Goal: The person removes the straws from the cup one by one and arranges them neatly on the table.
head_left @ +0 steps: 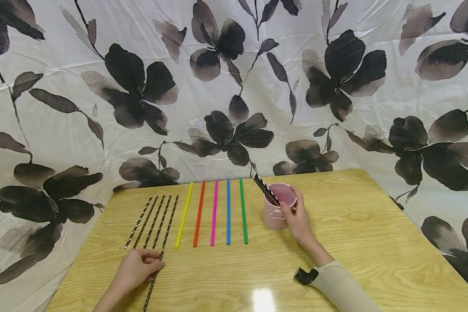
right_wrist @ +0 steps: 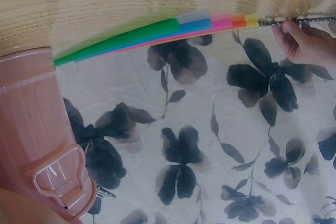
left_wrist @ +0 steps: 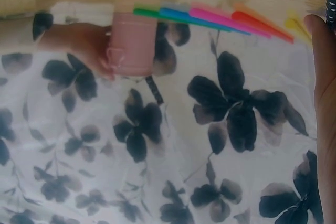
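My left hand (head_left: 134,268) pinches a black dotted straw (head_left: 150,291) between thumb and fingers, close to the front left of the table. Just beyond it, several matching black straws (head_left: 156,223) lie side by side, slightly slanted. To the right, my right hand (head_left: 299,220) grips the rim of a small pink bucket (head_left: 274,220), thumb at the front and fingers round the right side. Several black patterned straws (head_left: 266,190) stand in the bucket, leaning left over its rim. The right wrist view shows the bucket's wall and small handle (right_wrist: 58,179) up close.
Between the black straws and the bucket lie a yellow straw (head_left: 184,215), a red straw (head_left: 199,214), a pink straw (head_left: 214,213), a blue straw (head_left: 229,212) and a green straw (head_left: 243,211). A floral cloth (head_left: 218,95) hangs behind the wooden table (head_left: 374,242).
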Motion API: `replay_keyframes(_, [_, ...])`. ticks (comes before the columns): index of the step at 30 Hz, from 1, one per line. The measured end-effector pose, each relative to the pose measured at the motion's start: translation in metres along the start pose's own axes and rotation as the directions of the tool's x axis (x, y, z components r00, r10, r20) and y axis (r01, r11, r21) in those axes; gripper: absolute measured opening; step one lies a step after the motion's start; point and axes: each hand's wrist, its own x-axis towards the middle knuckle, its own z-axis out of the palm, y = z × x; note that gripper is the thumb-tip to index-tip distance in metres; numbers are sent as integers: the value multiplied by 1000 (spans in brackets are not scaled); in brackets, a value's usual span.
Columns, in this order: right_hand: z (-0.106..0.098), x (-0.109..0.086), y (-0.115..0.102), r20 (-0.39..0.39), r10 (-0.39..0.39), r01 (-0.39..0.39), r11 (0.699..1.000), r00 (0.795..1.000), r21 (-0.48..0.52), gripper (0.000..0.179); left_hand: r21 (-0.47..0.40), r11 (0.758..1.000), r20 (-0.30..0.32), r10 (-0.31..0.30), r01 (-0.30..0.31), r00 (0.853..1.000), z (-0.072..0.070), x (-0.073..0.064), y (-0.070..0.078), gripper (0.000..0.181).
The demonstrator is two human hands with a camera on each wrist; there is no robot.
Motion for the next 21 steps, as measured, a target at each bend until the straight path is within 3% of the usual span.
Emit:
replay_keyframes(7, [-1,-5,-26,-2,-10,10,1000,1000,17,57,30,1000,-9,9,-9,1000,1,-1,1,36])
replay_keyframes(21, [0,-5,-28,-6,-8,8,1000,1000,3,56,63,998,-14,30,-29,999,0,-2,2,39])
